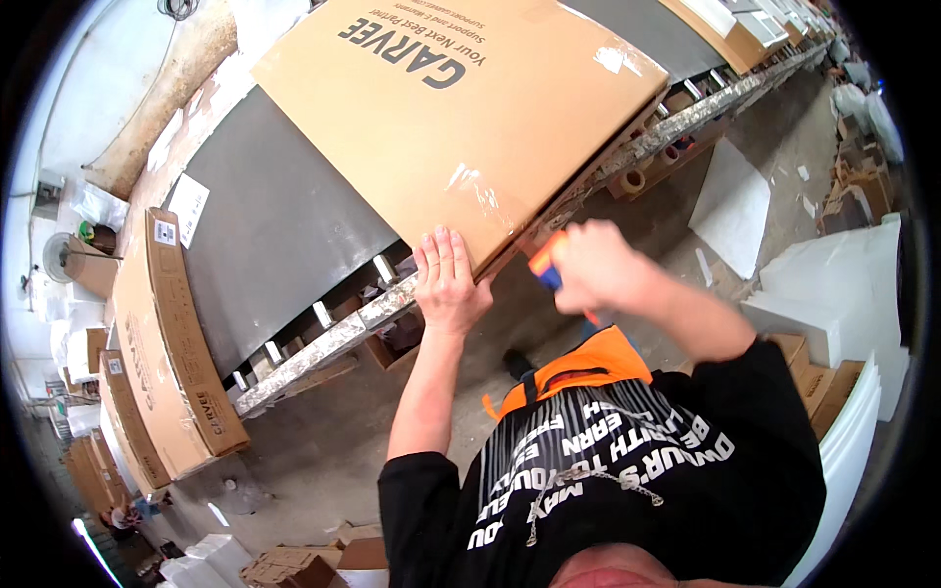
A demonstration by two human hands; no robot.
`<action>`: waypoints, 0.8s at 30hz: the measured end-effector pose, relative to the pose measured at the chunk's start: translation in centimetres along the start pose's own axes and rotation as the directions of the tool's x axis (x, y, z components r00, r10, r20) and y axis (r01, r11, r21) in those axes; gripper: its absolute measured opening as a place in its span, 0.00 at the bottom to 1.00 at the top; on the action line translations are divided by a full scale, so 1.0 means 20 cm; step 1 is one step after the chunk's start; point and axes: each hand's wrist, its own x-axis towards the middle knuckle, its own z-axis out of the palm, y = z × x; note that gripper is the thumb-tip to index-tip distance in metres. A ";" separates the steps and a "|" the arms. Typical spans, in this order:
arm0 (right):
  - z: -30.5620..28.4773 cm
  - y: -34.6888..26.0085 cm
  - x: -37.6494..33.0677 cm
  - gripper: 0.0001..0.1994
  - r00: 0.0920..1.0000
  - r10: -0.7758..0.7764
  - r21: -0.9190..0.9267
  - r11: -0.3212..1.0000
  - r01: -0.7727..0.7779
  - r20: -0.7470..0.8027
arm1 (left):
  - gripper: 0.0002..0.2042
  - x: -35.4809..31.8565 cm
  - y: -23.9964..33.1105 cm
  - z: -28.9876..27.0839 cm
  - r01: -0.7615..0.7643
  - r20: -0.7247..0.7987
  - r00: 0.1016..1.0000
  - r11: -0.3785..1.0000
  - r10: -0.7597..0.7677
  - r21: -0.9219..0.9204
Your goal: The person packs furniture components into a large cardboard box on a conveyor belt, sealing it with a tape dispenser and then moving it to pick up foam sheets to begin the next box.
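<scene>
A large brown cardboard box lies flat on the grey conveyor belt, with shiny strips of clear tape near its closest corner and its right corner. My left hand rests on that near corner, fingers stretched over the top and thumb at the side. Beside the box's right-hand edge, my right hand is closed round an orange and blue tool that looks like a tape dispenser. Motion blurs this hand, and whether the tool touches the box I cannot tell.
Long cardboard boxes stand at the conveyor's left end. A white paper sheet lies at the belt's far edge. Tape rolls sit under the frame. White foam sheets are stacked right of me; a white panel lies on the floor.
</scene>
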 end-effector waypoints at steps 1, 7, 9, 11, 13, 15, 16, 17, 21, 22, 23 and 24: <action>-0.05 -0.07 -0.03 0.13 1.000 -0.011 -0.009 1.000 0.010 -0.015 | 0.42 0.00 0.00 -0.01 -0.004 -0.013 1.000 1.000 0.004 -0.018; 0.31 -0.01 0.20 0.11 0.941 -0.197 -0.267 0.925 0.271 0.273 | 0.37 0.05 0.04 -0.08 -0.097 -0.081 0.992 0.994 0.092 -0.056; 0.80 0.16 0.21 0.12 0.924 -0.263 -0.279 0.899 0.339 0.277 | 0.37 0.01 0.00 -0.09 -0.056 -0.034 0.998 0.998 0.055 -0.030; 0.84 0.38 0.16 0.14 0.892 -0.196 -0.090 0.963 0.253 0.408 | 0.36 -0.02 0.00 -0.07 -0.017 0.009 1.000 1.000 0.017 -0.007; 0.64 0.70 0.05 0.15 0.954 -0.100 0.199 0.979 0.044 0.282 | 0.35 -0.06 0.03 -0.08 0.034 0.052 0.998 0.999 -0.034 0.011; 0.39 1.08 -0.05 0.17 0.994 0.061 0.536 0.838 -0.101 0.093 | 0.35 -0.10 0.03 -0.11 0.081 0.083 0.993 0.996 -0.083 0.030; 0.27 1.28 -0.08 0.18 0.988 0.157 0.691 0.712 -0.121 0.011 | 0.35 -0.11 0.03 -0.13 0.107 0.099 0.989 0.993 -0.110 0.044; 0.14 1.48 -0.10 0.19 0.966 0.254 0.817 0.568 -0.102 -0.056 | 0.35 -0.11 0.04 -0.14 0.151 0.117 0.981 0.987 -0.158 0.062; -0.27 2.22 -0.01 0.23 0.883 0.456 0.993 0.092 0.075 -0.109 | 0.38 -0.05 0.10 -0.20 0.208 0.172 0.959 0.971 -0.227 0.119; -0.34 2.36 0.07 0.24 0.901 0.428 0.998 0.035 0.058 -0.068 | 0.39 -0.02 0.12 -0.19 0.246 0.189 0.946 0.962 -0.265 0.117; -0.38 2.46 0.15 0.25 0.924 0.383 1.000 0.007 0.013 -0.015 | 0.40 0.01 0.14 -0.18 0.277 0.197 0.934 0.951 -0.299 0.135; -0.38 2.54 0.23 0.15 0.948 0.311 0.997 -0.013 -0.070 0.071 | 0.40 -0.01 0.13 -0.17 0.269 0.212 0.931 0.952 -0.296 0.147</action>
